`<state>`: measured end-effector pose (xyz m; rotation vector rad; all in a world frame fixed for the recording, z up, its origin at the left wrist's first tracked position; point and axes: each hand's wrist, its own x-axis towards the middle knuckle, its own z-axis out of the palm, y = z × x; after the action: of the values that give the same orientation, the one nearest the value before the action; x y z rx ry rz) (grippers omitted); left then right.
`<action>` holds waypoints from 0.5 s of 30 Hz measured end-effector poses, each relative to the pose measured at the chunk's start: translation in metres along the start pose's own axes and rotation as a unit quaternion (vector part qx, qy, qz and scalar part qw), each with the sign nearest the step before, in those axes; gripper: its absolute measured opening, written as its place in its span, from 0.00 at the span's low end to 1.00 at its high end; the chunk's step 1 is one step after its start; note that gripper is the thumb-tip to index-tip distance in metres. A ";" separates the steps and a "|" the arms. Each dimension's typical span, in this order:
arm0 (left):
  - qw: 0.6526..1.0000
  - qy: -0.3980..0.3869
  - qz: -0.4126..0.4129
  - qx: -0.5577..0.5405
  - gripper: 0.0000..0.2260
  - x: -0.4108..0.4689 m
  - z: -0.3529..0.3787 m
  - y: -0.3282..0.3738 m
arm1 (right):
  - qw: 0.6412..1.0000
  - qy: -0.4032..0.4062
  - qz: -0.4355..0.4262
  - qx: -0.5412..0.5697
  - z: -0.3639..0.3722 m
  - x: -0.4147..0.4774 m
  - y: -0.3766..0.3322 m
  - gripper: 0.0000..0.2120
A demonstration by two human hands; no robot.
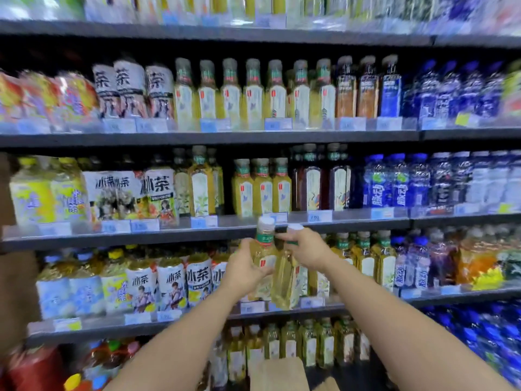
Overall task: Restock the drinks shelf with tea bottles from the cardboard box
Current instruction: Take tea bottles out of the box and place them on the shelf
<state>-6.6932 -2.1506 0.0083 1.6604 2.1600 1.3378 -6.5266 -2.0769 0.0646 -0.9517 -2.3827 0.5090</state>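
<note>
Both my hands are raised in front of the third shelf down. My left hand [244,268] grips the body of a yellow tea bottle [265,249] with a white cap and green neck band, held upright. My right hand [303,248] holds a second yellow tea bottle [284,280] by its neck, its white cap showing above my fingers. The two bottles touch side by side. A flap of the cardboard box [277,373] shows at the bottom edge, below my arms. Matching tea bottles [363,255] stand on the shelf just right of my hands.
Dark shelf boards [169,235] carry packed rows of drinks: white-labelled tea bottles [172,280] at left, blue water bottles [394,182] at right, more yellow tea [262,184] on the shelf above. Price tags line the shelf edges. The picture is motion-blurred.
</note>
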 end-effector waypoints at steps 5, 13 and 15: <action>0.997 0.048 0.050 -0.026 0.31 0.053 -0.053 0.038 | 0.991 0.121 -0.054 0.001 -0.041 0.054 -0.025 0.16; 0.990 0.098 0.080 -0.067 0.37 0.134 -0.059 0.060 | 0.951 0.290 -0.062 -0.089 -0.069 0.111 -0.033 0.16; 0.988 0.105 0.078 -0.081 0.37 0.146 -0.051 0.060 | 0.947 0.300 -0.059 -0.100 -0.067 0.122 -0.025 0.16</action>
<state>-6.7359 -2.0581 0.1390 1.7230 1.9926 1.7551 -6.5760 -1.9970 0.1701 -0.8841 -1.9326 -0.0736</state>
